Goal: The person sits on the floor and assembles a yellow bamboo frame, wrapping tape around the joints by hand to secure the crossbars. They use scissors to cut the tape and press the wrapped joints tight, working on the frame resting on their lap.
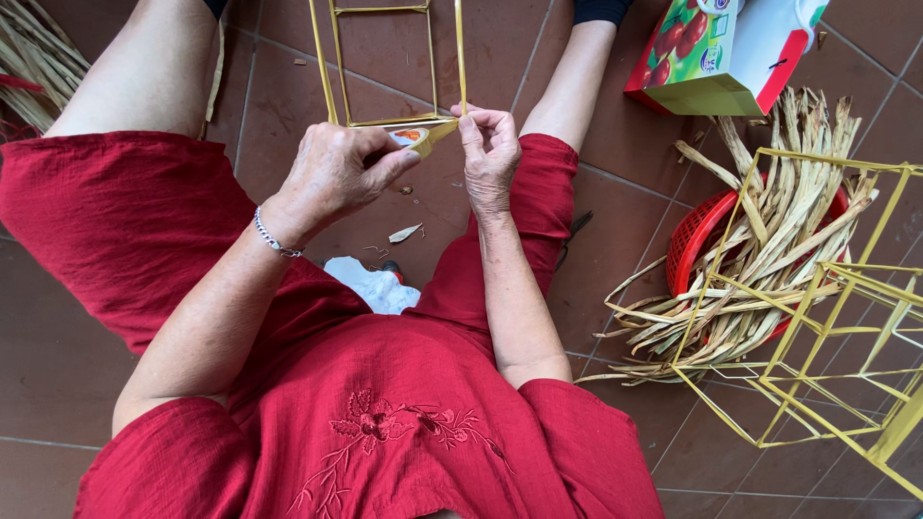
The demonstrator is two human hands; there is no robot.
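Pinching between left hand point(332, 173) and right hand point(488, 149): thin yellow strip frame point(385, 62).

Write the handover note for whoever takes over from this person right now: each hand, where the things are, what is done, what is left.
Left hand: closed around a small yellow roll of tape, thumb on it.
Right hand: fingertips pinch one upright bar of the yellow wire frame, held above the tiled floor between the knees.
Nearby: finished-looking yellow frames stacked on the right; dried leaf strips in a red basket; a printed box behind; more strips far left.
Done: this frame's bars look yellow all over.
Left: no leaf strips are on the frame yet; the tape sits at its lower corner.
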